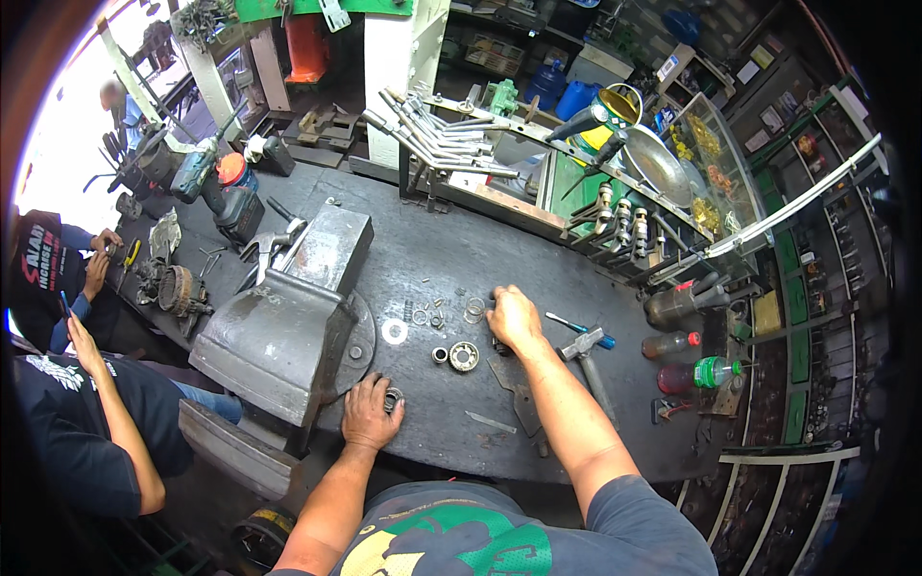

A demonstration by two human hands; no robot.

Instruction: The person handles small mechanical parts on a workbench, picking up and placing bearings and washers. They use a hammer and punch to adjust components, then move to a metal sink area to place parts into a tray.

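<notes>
Near left, the half-curled left hand (370,411) should steady the metal ring (393,396) at its inner edge, while farther right the bent right hand (516,315) should avoid nudging the thin rings (469,313) beside it, though I cannot tell either hold.

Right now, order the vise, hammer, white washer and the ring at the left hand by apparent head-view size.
1. Vise
2. Hammer
3. White washer and ring: too close to rank, ring partly covered.
</notes>
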